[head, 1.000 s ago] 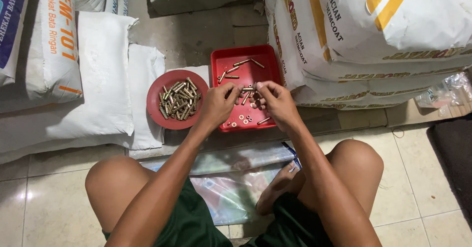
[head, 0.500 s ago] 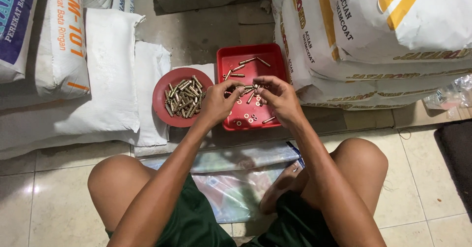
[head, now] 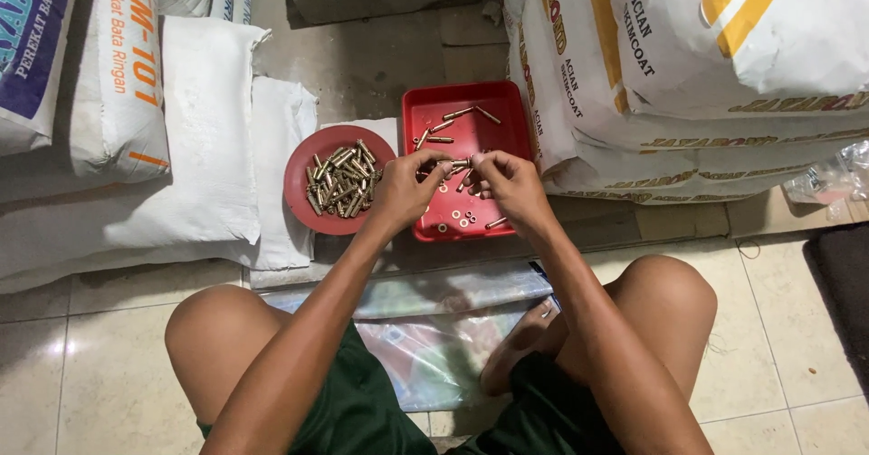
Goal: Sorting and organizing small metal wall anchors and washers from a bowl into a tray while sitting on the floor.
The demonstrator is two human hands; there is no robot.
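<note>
Both hands, left (head: 405, 188) & right (head: 509, 183), pinch one small bolt (head: 459, 164) betw. fingertips, over red tray (head: 425, 106); round red dish (head: 299, 192) of bolts just left.

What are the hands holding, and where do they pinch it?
Both the left hand and right hand pinch a small metal bolt between fingertips, one at each end, above the red tray.

White printed sacks (head: 136, 102) left, stacked sacks (head: 706, 66) right.
</note>
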